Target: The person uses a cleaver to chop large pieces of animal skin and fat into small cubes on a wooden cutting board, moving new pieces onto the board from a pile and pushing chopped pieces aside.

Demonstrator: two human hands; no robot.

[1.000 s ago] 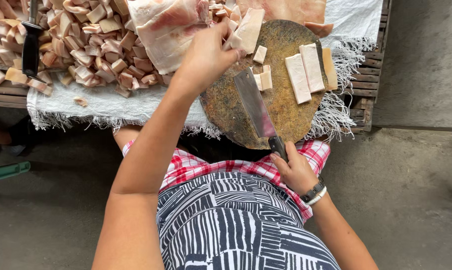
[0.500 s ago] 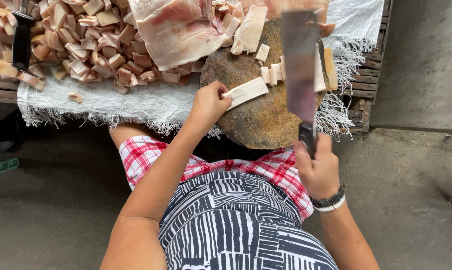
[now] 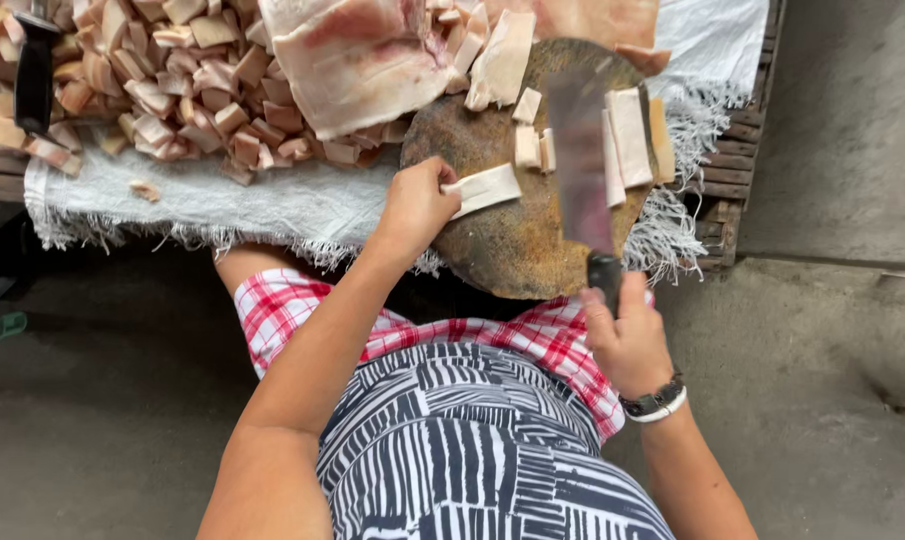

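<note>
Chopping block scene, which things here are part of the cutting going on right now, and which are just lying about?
In use:
left hand pinning a pale meat strip
right hand gripping the cleaver
round chopping block

Lying about:
heap of cut cubes
large meat slab
cut strips on the block's right
dark-handled tool at top left
white fringed cloth

Meat strip point(image 3: 485, 188) lies on chopping block point(image 3: 513, 250), cut pieces point(image 3: 153, 90) piled to its left.
</note>
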